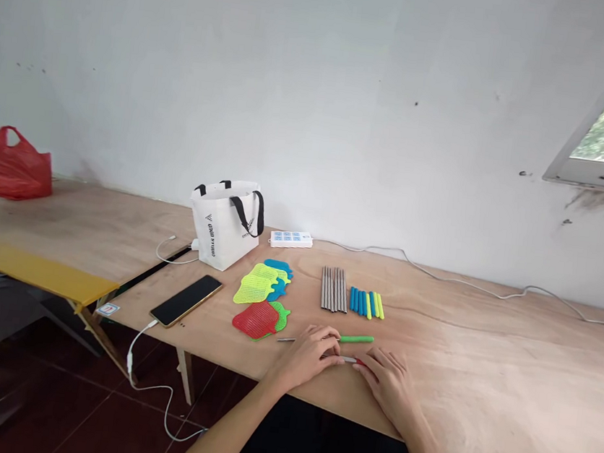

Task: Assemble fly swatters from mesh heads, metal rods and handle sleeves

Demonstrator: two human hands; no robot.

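Close to the table's front edge, my left hand [312, 355] has its fingers closed on a thin metal rod [348, 360]. The rod's right end meets a red handle sleeve [360, 362], mostly hidden under the closed fingers of my right hand [388, 378]. Just beyond my hands lies a green handle [357, 340] on another metal rod [285, 339], which passes behind my left hand. Farther back are several bare metal rods [335, 290] side by side, with blue and yellow handle sleeves [366, 304] to their right. Mesh fly swatter heads, yellow [255, 284], blue [278, 265], red [256, 319] and green [281, 317], overlap at the left.
A black phone [187, 301] on a white cable lies near the table's left edge. Behind it stand a white tote bag [222, 228] and a power strip [291, 239]. A grey cord [412, 262] runs along the wall. A red plastic bag [17, 165] sits on the adjoining table.
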